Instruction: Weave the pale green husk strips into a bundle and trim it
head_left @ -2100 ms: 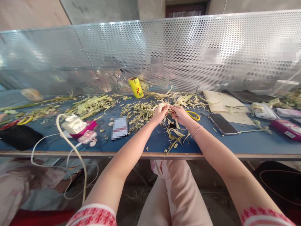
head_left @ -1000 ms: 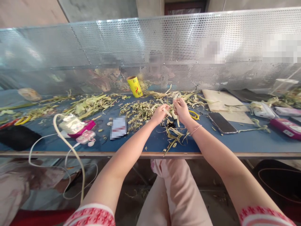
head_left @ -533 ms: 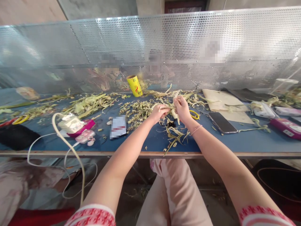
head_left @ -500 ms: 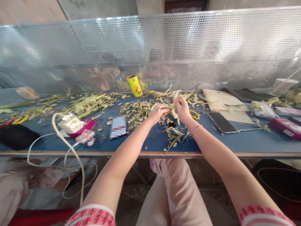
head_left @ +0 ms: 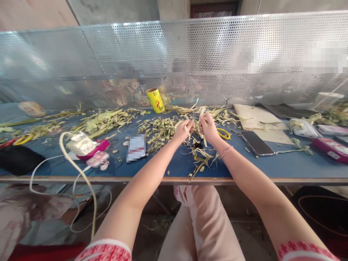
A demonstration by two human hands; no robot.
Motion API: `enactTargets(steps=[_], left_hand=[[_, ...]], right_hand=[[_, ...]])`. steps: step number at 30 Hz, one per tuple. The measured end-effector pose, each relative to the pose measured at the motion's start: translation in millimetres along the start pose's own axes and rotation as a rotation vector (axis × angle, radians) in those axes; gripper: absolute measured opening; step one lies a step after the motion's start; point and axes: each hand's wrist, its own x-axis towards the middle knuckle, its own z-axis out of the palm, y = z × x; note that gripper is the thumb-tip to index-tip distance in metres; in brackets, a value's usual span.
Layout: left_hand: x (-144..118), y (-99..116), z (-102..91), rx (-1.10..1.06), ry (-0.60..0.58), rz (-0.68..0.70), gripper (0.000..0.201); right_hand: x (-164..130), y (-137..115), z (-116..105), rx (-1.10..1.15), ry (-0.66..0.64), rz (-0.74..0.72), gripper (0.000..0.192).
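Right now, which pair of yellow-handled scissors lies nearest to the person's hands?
The yellow scissors just beside the right hand, near the black phone. The other pair lies far off at the table's left end.

Bright daylight, glare on mesh screen [head_left: 174, 61], edges warped.

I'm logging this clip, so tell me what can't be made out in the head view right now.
- Leaf strip: its gripped part is hidden inside the left hand and right hand.
- Card: its print is blurred.
- People behind the perforated screen: hazy through the mesh.
- Purple box: cut off by the right edge.
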Motion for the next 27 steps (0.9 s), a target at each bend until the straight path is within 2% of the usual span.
enactTargets(steps=[7, 14, 17, 21, 27], left_hand=[[0.5, -0.7, -0.6, -0.047, 0.075, -0.026, 0.041], [1.9, -4.6, 6.5, -0.302, 0.159, -0.216, 0.032], [1.4, -0.6, 10.0, -0.426, 0.111, -0.261, 0.029], [0.9, 3.7, 10.6, -0.521, 0.035, -0.248, 0.019], [-0.4, 3.1, 7.8, -0.360, 0.023, -0.243, 0.008]], right_hand=[[-2.0, -4.1, 3.0, 0.028, 0.002, 0.011, 0.032], [-3.5, 0.2, 8.0, 0.038, -0.028, 0.017, 0.032], [-2.6, 3.7, 9.6, 0.042, -0.004, 0.032, 0.031], [-0.1, 5.8, 8.3, 0.056, 0.053, 0.047, 0.030], [2.0, 4.8, 4.8, 0.061, 0.095, 0.039, 0.032]])
